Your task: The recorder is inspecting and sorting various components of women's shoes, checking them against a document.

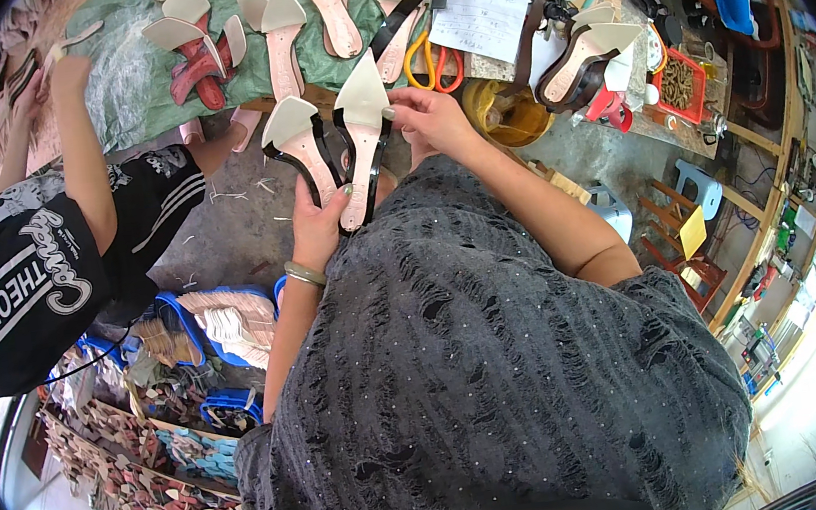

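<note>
My left hand [321, 219] grips two unfinished pointed shoes side by side by their narrow heel ends. The left shoe [296, 127] and the right shoe [363, 109] have cream toes, pale pink insoles and glossy black edging. Curled at the toe of the right shoe, my right hand [433, 123] has its fingertips on the edge. Part of that grip is hidden behind the shoe. Past them on the table's green sheet [122, 81] lie more pointed shoe pieces [283, 42], several with cream toes, and a red pair [203, 72].
Orange-handled scissors [420, 64] and a written paper sheet [485, 4] lie on the table. A yellow bucket [510, 112] stands by its edge; an orange basket [680, 83] is farther right. At left works another person [36, 257], above blue crates [184, 321] of shoe parts.
</note>
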The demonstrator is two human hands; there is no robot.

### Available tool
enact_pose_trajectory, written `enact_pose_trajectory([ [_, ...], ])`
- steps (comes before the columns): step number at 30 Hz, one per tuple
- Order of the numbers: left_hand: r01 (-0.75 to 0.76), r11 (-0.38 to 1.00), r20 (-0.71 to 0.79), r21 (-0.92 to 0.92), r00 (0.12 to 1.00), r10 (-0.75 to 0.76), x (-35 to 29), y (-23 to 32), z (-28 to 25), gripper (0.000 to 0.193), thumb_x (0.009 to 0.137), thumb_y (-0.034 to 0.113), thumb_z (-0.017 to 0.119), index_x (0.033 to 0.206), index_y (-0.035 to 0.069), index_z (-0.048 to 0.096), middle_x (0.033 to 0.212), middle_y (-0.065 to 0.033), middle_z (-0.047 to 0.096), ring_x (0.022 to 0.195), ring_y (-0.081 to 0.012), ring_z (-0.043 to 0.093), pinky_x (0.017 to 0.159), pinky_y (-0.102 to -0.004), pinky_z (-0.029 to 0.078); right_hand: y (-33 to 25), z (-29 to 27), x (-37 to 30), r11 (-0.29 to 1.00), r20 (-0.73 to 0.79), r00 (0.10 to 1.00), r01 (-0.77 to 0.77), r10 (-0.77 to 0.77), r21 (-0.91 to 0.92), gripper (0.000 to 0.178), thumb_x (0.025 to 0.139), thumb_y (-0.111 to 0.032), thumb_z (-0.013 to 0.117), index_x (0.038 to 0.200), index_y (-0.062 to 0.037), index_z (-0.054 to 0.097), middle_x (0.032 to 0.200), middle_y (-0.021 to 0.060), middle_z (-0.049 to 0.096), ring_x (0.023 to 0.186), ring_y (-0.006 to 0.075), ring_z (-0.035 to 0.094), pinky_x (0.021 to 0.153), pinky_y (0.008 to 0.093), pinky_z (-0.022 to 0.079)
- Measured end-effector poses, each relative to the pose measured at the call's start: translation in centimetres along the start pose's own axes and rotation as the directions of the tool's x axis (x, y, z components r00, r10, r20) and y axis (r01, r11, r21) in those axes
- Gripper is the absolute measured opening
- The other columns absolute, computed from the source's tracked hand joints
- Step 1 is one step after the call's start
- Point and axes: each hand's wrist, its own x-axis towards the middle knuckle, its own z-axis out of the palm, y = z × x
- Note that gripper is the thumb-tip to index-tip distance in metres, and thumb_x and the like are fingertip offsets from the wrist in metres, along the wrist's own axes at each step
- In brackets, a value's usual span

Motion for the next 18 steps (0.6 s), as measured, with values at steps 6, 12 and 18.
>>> enact_pose_trajectory([
  [6,0.032,0.993,-0.037,-0.117,0.999,-0.036,0.1,0.0,0.2,0.051,0.082,0.000,0.060,0.127,0.000,0.037,0.113,-0.0087,0.057,0.100,-0.0162,0.056,0.088,-0.0292,0.045,-1.1,-2.1,1.9,0.989,-0.085,0.996,-0.021,0.034,0.144,0.030,0.086,-0.021,0.060,0.110,-0.0036,0.062,0.086,0.0023,0.064,0.074,0.0079,0.060,0.065,0.0212,0.047],
  [12,0.015,0.988,-0.124,-0.152,0.992,-0.034,-0.2,-0.3,-0.4,0.049,0.083,0.002,0.061,0.126,0.000,0.038,0.112,-0.0077,0.057,0.096,-0.0144,0.056,0.085,-0.0276,0.045,-1.6,-6.1,8.1,0.903,-0.239,0.966,0.019,0.094,0.430,0.030,0.086,-0.013,0.058,0.112,0.0010,0.055,0.089,0.0061,0.062,0.075,0.0122,0.059,0.064,0.0238,0.047],
  [18,0.056,0.989,-0.204,-0.134,0.975,-0.083,-1.8,-0.7,-2.0,0.050,0.083,0.003,0.062,0.126,0.000,0.038,0.109,-0.0069,0.056,0.095,-0.0137,0.055,0.083,-0.0269,0.045,-2.4,-8.7,13.0,0.874,-0.446,0.893,0.161,0.069,0.458,0.037,0.081,-0.006,0.060,0.115,0.0034,0.048,0.098,0.0114,0.057,0.079,0.0176,0.058,0.064,0.0286,0.050],
])
